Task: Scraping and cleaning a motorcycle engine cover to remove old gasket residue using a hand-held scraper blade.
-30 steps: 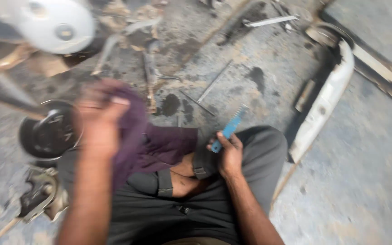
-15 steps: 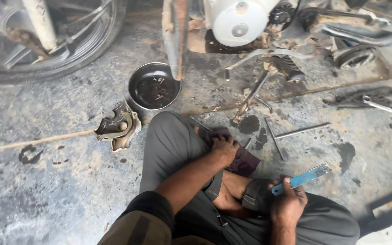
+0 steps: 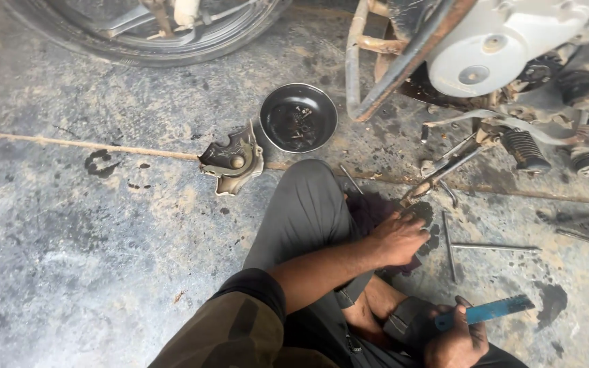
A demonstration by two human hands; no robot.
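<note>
I sit on an oil-stained concrete floor with my grey-trousered knee [image 3: 305, 211] bent in front of me. My left hand [image 3: 398, 237] reaches over that knee and its fingers close on a dark purple cloth [image 3: 371, 206] lying against the floor. My right hand [image 3: 455, 341] is low at the bottom edge. It grips a flat blue tool [image 3: 493, 311] that points to the right. The two hands are about a hand's length apart.
A black bowl [image 3: 298, 117] of small bolts and a metal cover plate [image 3: 232, 161] lie beyond the knee. A motorcycle's wheel [image 3: 138, 31], white engine casing [image 3: 506, 42] and footpeg [image 3: 525, 150] fill the top. Loose rods [image 3: 493, 247] lie on the right.
The view has swung and steadied towards the motorcycle. My left hand came down from a raised position with the cloth to the floor by my knee. The right hand kept hold of the blue tool.
</note>
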